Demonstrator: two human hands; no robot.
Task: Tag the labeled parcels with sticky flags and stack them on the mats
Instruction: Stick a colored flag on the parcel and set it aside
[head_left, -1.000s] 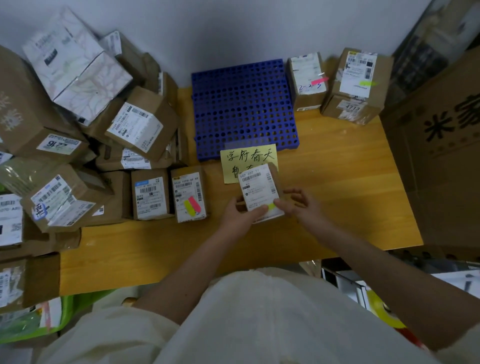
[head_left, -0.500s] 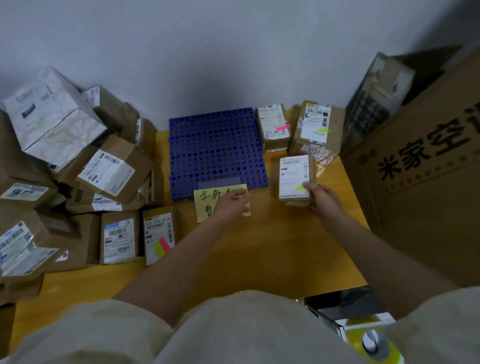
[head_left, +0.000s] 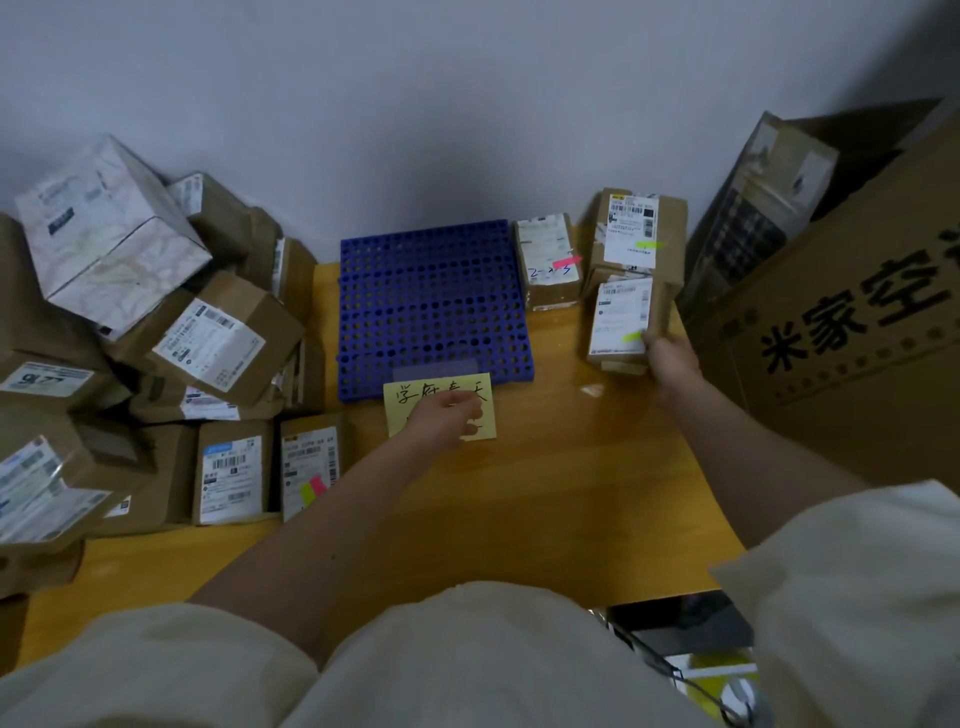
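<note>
Cardboard parcel (head_left: 621, 322), green flag on its label, is gripped at its near edge by the outstretched right hand (head_left: 667, 358), beside the tagged parcels right of the blue mat (head_left: 431, 306). Left hand (head_left: 447, 415), fingers curled, rests on a handwritten yellow note (head_left: 400, 410).

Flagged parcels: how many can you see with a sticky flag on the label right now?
4. One with a pink flag behind the blue mat, one with a green flag in the far-right corner, one held by the right hand, one with flags front left. Others in the pile may be hidden.
</note>
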